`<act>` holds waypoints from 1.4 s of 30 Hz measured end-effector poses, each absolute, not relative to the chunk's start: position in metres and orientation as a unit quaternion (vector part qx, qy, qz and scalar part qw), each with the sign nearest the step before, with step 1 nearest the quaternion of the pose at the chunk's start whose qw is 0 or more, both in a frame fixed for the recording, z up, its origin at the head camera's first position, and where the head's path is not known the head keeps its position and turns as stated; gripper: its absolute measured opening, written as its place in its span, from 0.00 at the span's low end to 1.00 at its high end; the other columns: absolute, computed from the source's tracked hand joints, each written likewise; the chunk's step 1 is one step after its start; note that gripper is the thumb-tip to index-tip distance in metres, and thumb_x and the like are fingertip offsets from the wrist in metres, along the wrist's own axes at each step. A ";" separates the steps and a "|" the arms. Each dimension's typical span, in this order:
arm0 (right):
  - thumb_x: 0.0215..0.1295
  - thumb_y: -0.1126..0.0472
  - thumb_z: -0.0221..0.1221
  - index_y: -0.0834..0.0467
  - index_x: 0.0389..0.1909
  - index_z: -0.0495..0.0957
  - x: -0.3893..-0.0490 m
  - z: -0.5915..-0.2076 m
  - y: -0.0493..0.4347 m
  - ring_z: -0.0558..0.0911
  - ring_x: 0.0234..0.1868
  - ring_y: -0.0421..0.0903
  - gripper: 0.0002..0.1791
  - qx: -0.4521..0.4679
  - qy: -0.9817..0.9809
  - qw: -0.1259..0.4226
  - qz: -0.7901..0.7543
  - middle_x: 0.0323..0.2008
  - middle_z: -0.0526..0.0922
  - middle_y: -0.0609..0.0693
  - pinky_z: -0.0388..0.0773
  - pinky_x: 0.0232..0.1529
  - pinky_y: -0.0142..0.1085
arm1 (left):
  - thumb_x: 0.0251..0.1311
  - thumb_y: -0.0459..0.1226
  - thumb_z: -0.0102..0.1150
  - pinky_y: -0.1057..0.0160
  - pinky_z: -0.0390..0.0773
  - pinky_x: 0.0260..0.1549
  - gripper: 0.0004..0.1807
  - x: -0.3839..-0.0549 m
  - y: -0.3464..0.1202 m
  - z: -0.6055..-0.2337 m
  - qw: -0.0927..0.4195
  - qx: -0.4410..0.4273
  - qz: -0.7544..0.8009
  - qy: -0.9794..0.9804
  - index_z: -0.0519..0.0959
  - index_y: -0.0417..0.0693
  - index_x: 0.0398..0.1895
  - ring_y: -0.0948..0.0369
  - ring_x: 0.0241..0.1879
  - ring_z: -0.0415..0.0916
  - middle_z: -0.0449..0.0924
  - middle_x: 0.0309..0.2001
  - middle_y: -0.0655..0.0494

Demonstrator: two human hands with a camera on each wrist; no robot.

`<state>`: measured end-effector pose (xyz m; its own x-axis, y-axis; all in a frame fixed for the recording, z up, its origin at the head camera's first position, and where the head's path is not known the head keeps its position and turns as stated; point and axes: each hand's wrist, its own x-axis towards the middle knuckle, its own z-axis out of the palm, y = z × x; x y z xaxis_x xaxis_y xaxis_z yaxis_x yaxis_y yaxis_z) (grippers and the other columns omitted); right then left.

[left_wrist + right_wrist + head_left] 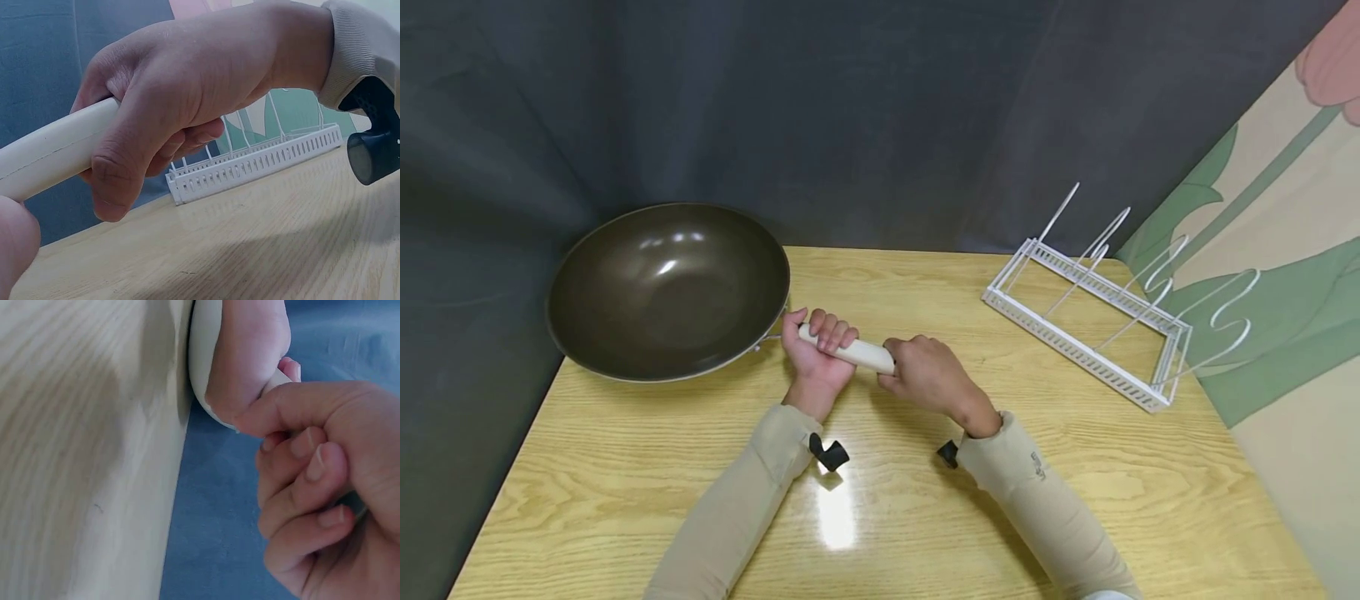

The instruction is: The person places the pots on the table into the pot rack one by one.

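Cream handle (868, 356) fills left grip (817, 358) and right grip (928, 373). Wok (670, 292) hides bench (587, 467) edge, nine o'clock; rack (1075, 353) well apart, three.

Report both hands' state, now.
Left hand: closed, holding the pale handle near the pan.
Right hand: closed, gripping the same handle at its far end.

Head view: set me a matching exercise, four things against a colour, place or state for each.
1. pan
2. handle
3. rack
4. curtain

A. white, on the right side of the table
B. dark blue-grey, hanging behind the table
C. shiny brown inside
D. held by the left grip and the right grip

Pairs: 1-C; 2-D; 3-A; 4-B
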<state>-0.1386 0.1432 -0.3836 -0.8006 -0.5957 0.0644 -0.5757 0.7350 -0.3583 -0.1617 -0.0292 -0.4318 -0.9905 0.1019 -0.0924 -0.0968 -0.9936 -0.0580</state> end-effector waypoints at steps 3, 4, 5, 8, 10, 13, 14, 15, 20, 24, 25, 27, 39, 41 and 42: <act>0.61 0.63 0.67 0.59 0.31 0.76 -0.138 -0.387 0.143 0.66 0.16 0.37 0.08 -0.311 0.928 0.027 -0.201 0.16 0.69 0.43 0.64 0.16 0.31 | 0.59 0.42 0.43 0.66 0.62 0.10 0.20 -0.162 -0.030 -0.433 0.049 -0.049 0.997 -0.020 0.55 0.53 0.11 0.64 0.07 0.57 0.59 0.06 0.59; 0.61 0.64 0.67 0.59 0.31 0.77 -0.137 -0.388 0.143 0.67 0.16 0.37 0.07 -0.308 0.928 0.029 -0.207 0.16 0.70 0.43 0.64 0.16 0.31 | 0.60 0.42 0.42 0.66 0.62 0.10 0.20 -0.162 -0.029 -0.433 0.048 -0.048 0.997 -0.018 0.55 0.53 0.11 0.64 0.06 0.57 0.59 0.06 0.59; 0.61 0.64 0.67 0.59 0.32 0.77 -0.136 -0.389 0.143 0.68 0.16 0.37 0.07 -0.304 0.929 0.031 -0.211 0.16 0.70 0.43 0.65 0.16 0.31 | 0.61 0.42 0.40 0.66 0.62 0.10 0.20 -0.161 -0.029 -0.434 0.049 -0.049 0.997 -0.016 0.55 0.53 0.11 0.64 0.06 0.57 0.59 0.06 0.59; 0.61 0.63 0.68 0.60 0.32 0.78 -0.133 -0.391 0.143 0.70 0.17 0.38 0.08 -0.290 0.930 0.038 -0.221 0.17 0.72 0.43 0.66 0.17 0.32 | 0.63 0.42 0.37 0.66 0.61 0.10 0.20 -0.161 -0.028 -0.436 0.050 -0.048 0.998 -0.012 0.54 0.53 0.11 0.64 0.06 0.57 0.58 0.06 0.59; 0.61 0.63 0.68 0.60 0.33 0.78 -0.132 -0.391 0.143 0.70 0.17 0.38 0.08 -0.281 0.931 0.042 -0.229 0.17 0.73 0.44 0.67 0.17 0.32 | 0.62 0.41 0.37 0.66 0.61 0.09 0.20 -0.160 -0.028 -0.437 0.049 -0.049 0.998 -0.011 0.54 0.53 0.11 0.64 0.06 0.57 0.58 0.06 0.59; 0.61 0.64 0.69 0.61 0.34 0.79 -0.128 -0.394 0.142 0.71 0.17 0.39 0.08 -0.269 0.933 0.040 -0.236 0.18 0.73 0.44 0.67 0.18 0.33 | 0.59 0.41 0.39 0.66 0.60 0.10 0.19 -0.159 -0.028 -0.438 0.050 -0.048 0.998 -0.007 0.54 0.53 0.11 0.64 0.06 0.57 0.58 0.06 0.59; 0.60 0.64 0.69 0.61 0.34 0.80 -0.127 -0.395 0.141 0.71 0.17 0.39 0.08 -0.266 0.933 0.040 -0.238 0.18 0.74 0.44 0.67 0.18 0.33 | 0.58 0.41 0.39 0.66 0.60 0.09 0.18 -0.158 -0.029 -0.439 0.051 -0.049 0.998 -0.005 0.54 0.53 0.11 0.63 0.06 0.57 0.58 0.06 0.59; 0.60 0.64 0.69 0.61 0.35 0.80 -0.126 -0.396 0.141 0.71 0.17 0.39 0.08 -0.264 0.933 0.039 -0.241 0.19 0.74 0.44 0.67 0.18 0.33 | 0.57 0.40 0.40 0.66 0.60 0.09 0.18 -0.157 -0.029 -0.439 0.051 -0.049 0.997 -0.004 0.54 0.53 0.11 0.63 0.06 0.57 0.58 0.06 0.59; 0.59 0.64 0.68 0.62 0.36 0.81 -0.122 -0.403 0.137 0.71 0.18 0.39 0.08 -0.260 0.930 0.038 -0.258 0.19 0.75 0.44 0.67 0.19 0.32 | 0.53 0.40 0.43 0.67 0.60 0.09 0.17 -0.155 -0.033 -0.439 0.045 -0.051 0.998 0.000 0.55 0.53 0.10 0.63 0.05 0.57 0.58 0.06 0.59; 0.58 0.65 0.68 0.61 0.36 0.80 -0.119 -0.404 0.136 0.71 0.18 0.38 0.07 -0.252 0.930 0.033 -0.265 0.19 0.74 0.43 0.67 0.19 0.33 | 0.51 0.40 0.44 0.67 0.60 0.09 0.16 -0.154 -0.033 -0.436 0.047 -0.038 0.998 0.007 0.56 0.53 0.10 0.63 0.05 0.57 0.59 0.05 0.59; 0.58 0.65 0.68 0.60 0.35 0.80 -0.119 -0.404 0.136 0.71 0.18 0.38 0.07 -0.249 0.930 0.032 -0.267 0.19 0.74 0.43 0.67 0.18 0.33 | 0.51 0.40 0.44 0.67 0.60 0.09 0.16 -0.154 -0.033 -0.435 0.048 -0.032 0.998 0.011 0.56 0.53 0.10 0.64 0.05 0.57 0.59 0.05 0.59; 0.57 0.65 0.68 0.60 0.35 0.80 -0.118 -0.403 0.137 0.70 0.17 0.38 0.07 -0.247 0.929 0.028 -0.274 0.18 0.74 0.43 0.67 0.18 0.33 | 0.52 0.40 0.43 0.67 0.60 0.09 0.16 -0.154 -0.033 -0.433 0.049 -0.020 0.998 0.018 0.56 0.53 0.09 0.64 0.05 0.57 0.59 0.05 0.59; 0.55 0.67 0.67 0.59 0.34 0.80 -0.111 -0.411 0.133 0.68 0.17 0.36 0.07 -0.225 0.918 0.017 -0.326 0.19 0.74 0.43 0.64 0.17 0.31 | 0.55 0.38 0.39 0.68 0.60 0.08 0.17 -0.151 -0.034 -0.430 0.042 -0.011 0.997 0.060 0.58 0.54 0.09 0.66 0.04 0.57 0.59 0.05 0.61; 0.55 0.67 0.68 0.59 0.34 0.81 -0.108 -0.414 0.132 0.68 0.16 0.36 0.07 -0.219 0.917 0.015 -0.334 0.19 0.75 0.42 0.66 0.17 0.31 | 0.56 0.37 0.38 0.69 0.60 0.08 0.17 -0.149 -0.034 -0.431 0.042 -0.004 0.997 0.072 0.58 0.54 0.09 0.66 0.04 0.57 0.59 0.05 0.62; 0.54 0.68 0.68 0.59 0.34 0.81 -0.107 -0.415 0.132 0.69 0.16 0.36 0.07 -0.216 0.915 0.012 -0.340 0.19 0.75 0.42 0.66 0.17 0.32 | 0.56 0.37 0.38 0.69 0.60 0.08 0.17 -0.148 -0.033 -0.431 0.044 0.002 0.996 0.076 0.58 0.54 0.10 0.66 0.04 0.58 0.59 0.05 0.62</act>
<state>-0.1072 0.1322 -0.4153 -0.9068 -0.4027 0.1251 -0.3866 0.6755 -0.6280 -0.1483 -0.0335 -0.4310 -0.9962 0.0874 -0.0031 -0.0868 -0.9845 0.1525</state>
